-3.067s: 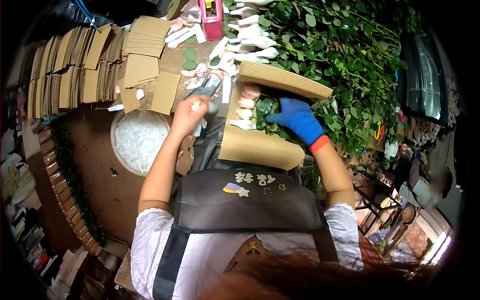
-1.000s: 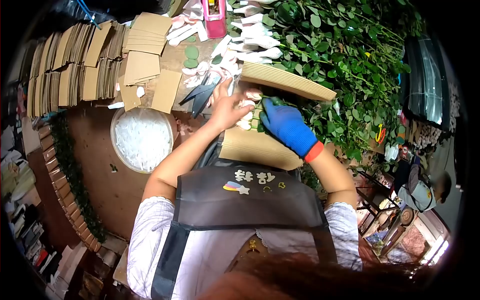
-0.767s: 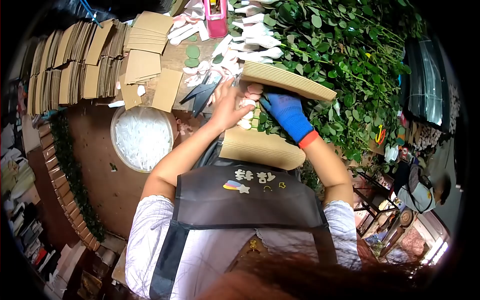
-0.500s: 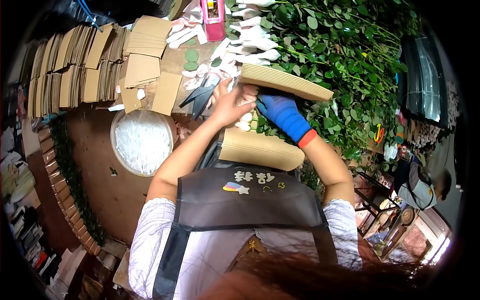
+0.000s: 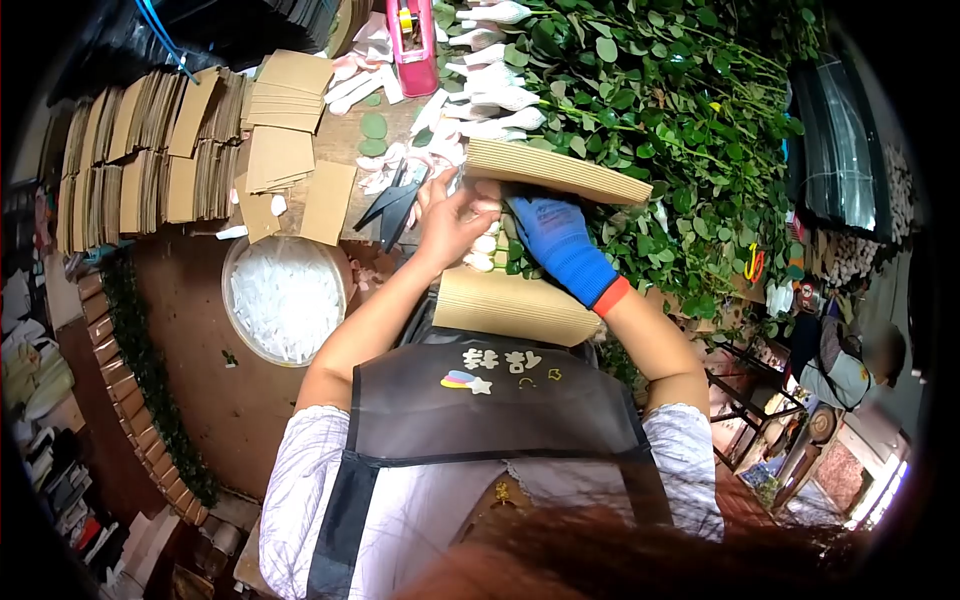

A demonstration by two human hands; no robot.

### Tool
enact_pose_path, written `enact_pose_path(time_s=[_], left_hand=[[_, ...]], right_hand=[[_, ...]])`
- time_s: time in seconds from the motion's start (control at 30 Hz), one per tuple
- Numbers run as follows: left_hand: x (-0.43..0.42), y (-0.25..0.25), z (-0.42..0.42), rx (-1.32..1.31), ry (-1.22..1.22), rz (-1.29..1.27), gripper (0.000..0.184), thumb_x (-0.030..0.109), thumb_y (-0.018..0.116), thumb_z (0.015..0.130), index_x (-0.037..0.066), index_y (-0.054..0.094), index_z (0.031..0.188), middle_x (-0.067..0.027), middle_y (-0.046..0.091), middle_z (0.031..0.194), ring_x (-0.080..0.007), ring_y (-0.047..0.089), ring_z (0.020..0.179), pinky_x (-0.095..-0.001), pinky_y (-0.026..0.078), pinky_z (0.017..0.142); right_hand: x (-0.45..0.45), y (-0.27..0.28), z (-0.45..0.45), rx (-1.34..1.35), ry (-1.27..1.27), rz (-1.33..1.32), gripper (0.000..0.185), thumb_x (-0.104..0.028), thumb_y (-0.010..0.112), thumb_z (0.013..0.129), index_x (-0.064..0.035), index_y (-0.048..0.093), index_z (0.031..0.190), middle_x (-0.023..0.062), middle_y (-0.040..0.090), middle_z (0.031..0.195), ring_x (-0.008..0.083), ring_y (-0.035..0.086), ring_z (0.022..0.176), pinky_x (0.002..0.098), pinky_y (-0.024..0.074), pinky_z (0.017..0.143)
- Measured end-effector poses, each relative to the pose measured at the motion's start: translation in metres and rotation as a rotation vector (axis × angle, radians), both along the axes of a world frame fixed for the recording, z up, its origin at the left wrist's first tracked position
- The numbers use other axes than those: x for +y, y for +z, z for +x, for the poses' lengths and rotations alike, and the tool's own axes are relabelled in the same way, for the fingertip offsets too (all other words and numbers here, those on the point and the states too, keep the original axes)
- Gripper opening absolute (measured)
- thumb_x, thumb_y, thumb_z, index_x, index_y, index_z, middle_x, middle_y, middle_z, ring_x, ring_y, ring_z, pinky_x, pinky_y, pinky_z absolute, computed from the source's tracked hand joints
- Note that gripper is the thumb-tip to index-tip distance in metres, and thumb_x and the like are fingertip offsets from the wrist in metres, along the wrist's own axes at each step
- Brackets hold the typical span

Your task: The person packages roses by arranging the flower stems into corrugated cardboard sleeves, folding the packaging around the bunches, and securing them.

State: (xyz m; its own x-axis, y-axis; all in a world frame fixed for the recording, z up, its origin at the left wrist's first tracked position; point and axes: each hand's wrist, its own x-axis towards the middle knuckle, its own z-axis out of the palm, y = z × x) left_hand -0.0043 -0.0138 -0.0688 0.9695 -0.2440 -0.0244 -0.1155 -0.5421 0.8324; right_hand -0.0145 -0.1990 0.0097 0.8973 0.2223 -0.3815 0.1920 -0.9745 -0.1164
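Pale pink rose heads [image 5: 482,252] lie in a row between the two flaps of a sheet of corrugated cardboard [image 5: 515,305]. My bare left hand [image 5: 447,222] is at the flower end, its thumb and fingers bent together around a rose head [image 5: 487,189]. My right hand [image 5: 548,230], in a blue glove with an orange cuff, reaches beneath the raised upper cardboard flap [image 5: 560,171] beside the stems. Its fingertips are hidden there. Black-handled scissors [image 5: 395,205] lie just left of my left hand.
Leafy rose stems [image 5: 650,120] cover the right of the table, with white-netted buds [image 5: 505,98] along their left end. A pink tape dispenser [image 5: 415,70] stands at the back. Cardboard stacks [image 5: 150,150] and a tub of white pieces [image 5: 285,300] are left. A person [image 5: 845,365] is far right.
The view has shifted slightly, so the table's things appear a little further left. My left fingers have moved slightly at the rose heads; my gloved hand stays under the flap.
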Motion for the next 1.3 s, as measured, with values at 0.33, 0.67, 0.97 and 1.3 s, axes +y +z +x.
enact_pose_path(time_s=[0.33,0.67,0.97,1.3], left_hand=[[0.0,0.002,0.002,-0.027,-0.056,0.171,0.039,0.037,0.077,0.08,0.015,0.071,0.112,-0.0199,0.044,0.145,-0.0394,0.034,0.135,-0.0502,0.029,0.111],[0.06,0.064,0.117,-0.58,0.233,0.005,0.028,0.016,0.062,0.09,-0.001,0.055,0.111,-0.021,0.055,0.103,-0.0394,0.052,0.101,-0.0474,0.04,0.091],[0.09,0.103,0.358,0.076,0.272,0.1,0.053,0.045,0.077,0.078,-0.003,0.073,0.097,-0.0192,0.074,0.095,-0.0292,0.073,0.089,-0.0384,0.055,0.082],[0.062,0.212,0.108,-1.003,0.445,-0.562,0.007,0.003,0.061,0.095,-0.001,0.067,0.098,-0.0058,0.065,0.086,-0.0163,0.06,0.079,-0.0287,0.049,0.068]], right_hand=[[0.007,-0.028,-0.004,-0.157,-0.002,0.152,0.036,-0.031,0.049,0.098,-0.0109,0.055,0.127,0.0177,0.07,0.097,0.0377,0.068,0.083,0.0496,0.0539,0.07],[-0.034,0.083,-0.041,0.025,-0.327,0.951,0.045,-0.02,0.063,0.096,-0.006,0.058,0.138,0.0162,0.066,0.128,0.0291,0.067,0.114,0.0368,0.0518,0.097],[-0.029,0.073,-0.065,-0.218,-0.273,0.901,0.043,-0.013,0.065,0.094,-0.0032,0.06,0.136,0.0168,0.068,0.125,0.0233,0.068,0.111,0.033,0.0521,0.095],[-0.02,0.113,-0.045,0.061,-0.346,1.46,0.052,-0.026,0.064,0.097,0.0036,0.052,0.139,0.0166,0.066,0.126,0.0219,0.066,0.113,0.0333,0.0515,0.098]])
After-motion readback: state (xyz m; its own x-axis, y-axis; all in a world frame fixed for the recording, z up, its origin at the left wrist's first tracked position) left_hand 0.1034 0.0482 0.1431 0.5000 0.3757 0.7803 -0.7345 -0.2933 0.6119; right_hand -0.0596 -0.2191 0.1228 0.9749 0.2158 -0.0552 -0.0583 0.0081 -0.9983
